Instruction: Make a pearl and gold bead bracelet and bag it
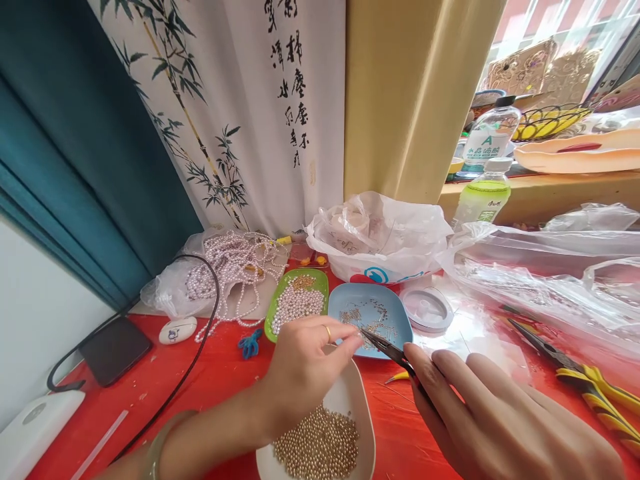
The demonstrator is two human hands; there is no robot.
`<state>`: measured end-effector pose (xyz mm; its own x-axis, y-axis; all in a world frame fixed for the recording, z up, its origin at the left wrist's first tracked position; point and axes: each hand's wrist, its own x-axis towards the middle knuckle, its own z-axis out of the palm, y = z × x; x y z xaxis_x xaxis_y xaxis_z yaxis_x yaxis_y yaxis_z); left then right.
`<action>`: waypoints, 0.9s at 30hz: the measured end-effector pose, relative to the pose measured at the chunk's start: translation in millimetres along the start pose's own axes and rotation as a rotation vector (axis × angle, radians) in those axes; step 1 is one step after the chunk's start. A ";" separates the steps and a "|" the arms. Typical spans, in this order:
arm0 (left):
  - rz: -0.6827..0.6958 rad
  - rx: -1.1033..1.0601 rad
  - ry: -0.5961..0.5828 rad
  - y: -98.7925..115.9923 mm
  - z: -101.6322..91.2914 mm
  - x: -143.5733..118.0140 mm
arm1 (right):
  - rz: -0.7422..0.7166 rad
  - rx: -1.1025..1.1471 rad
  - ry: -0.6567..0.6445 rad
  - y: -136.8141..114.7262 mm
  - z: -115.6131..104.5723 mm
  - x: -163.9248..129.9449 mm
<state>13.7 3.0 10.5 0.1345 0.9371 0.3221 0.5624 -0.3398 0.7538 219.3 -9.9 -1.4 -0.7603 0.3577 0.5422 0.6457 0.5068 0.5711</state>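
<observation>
1. On the red table, both hands work over a cluster of small dishes, front centre.
2. Left hand: fingers pinched narrow, tips meeting the nose of the pliers. Whatever sits in the pinch is too small to make out. Ring on one finger, bangle at the wrist.
3. Right hand: closed around the pliers' handles, fingers extended along them. Pliers point left, up toward the left fingertips, tip over the near edge of the blue dish.
4. Blue dish holds small metal findings, scattered thin.
5. White dish sits under the left hand, near the front edge; a heap of gold beads fills its near half.
6. Green dish is just left of the blue one, touching or nearly; filled with small pearl beads.
7. Behind the green dish: pearl strands heaped on a clear plastic bag.
8. Behind the blue dish: white plastic bag, open top.
9. Right of the blue dish: round clear lid.
10. Far right: second pliers with yellow handles, lying flat, well apart from the right hand.
11. Left side: black phone with cable, small blue scissors near the green dish.
</observation>
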 end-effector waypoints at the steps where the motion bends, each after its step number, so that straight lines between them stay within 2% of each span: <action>1: -0.014 0.005 0.003 -0.4 -0.1 0.4 | -0.024 -0.014 -0.006 0.8 0.9 -1.7; 6: -0.061 -0.034 0.009 -0.8 -0.1 1.8 | -0.077 -0.024 0.007 2.7 4.8 -3.4; 14: -0.102 -0.075 0.050 -5.7 6.2 -0.9 | -0.023 -0.021 -0.012 -1.7 1.4 2.4; 20: -0.109 -0.128 0.010 -8.3 6.4 1.1 | -0.031 0.000 -0.029 -2.9 2.3 -1.6; 27: -0.205 -0.210 0.052 -12.7 12.8 -1.3 | -0.006 0.021 -0.023 -4.4 -0.8 -1.4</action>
<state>16.8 7.1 -6.8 -0.0089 0.9844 0.1758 0.3921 -0.1582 0.9062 217.6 -13.3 -4.2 -0.7656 0.3727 0.5244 0.6399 0.5250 0.5611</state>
